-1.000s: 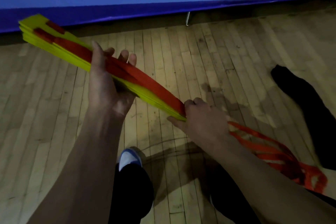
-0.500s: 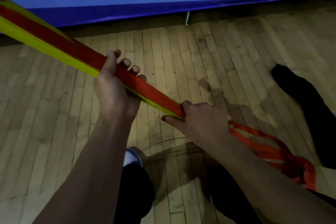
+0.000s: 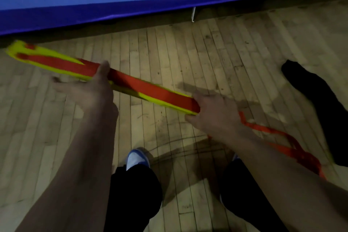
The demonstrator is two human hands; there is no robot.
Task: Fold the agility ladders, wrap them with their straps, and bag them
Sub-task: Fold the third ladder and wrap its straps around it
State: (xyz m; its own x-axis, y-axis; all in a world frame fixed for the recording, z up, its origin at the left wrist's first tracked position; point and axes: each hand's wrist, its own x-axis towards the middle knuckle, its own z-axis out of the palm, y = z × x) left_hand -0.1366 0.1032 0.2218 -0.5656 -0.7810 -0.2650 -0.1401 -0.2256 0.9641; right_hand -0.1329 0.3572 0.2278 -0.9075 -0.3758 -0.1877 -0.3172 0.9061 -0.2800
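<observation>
A stack of folded yellow ladder rungs with an orange strap running along its top is held level above the wooden floor. My right hand grips the stack's near right end, fingers curled round it. My left hand, blurred, lies at the middle of the stack with its fingers spread out to the left and its thumb against the orange strap. The loose strap tail trails from behind my right hand down to the floor at the right.
A black bag lies flat on the floor at the right. A blue wall pad runs along the back. My two feet, one in a white-and-blue shoe, stand below the stack.
My left hand has let go its grip and spread open at the middle of the stack. The stack's far end has dropped back into view at the left. My right hand keeps its hold.
</observation>
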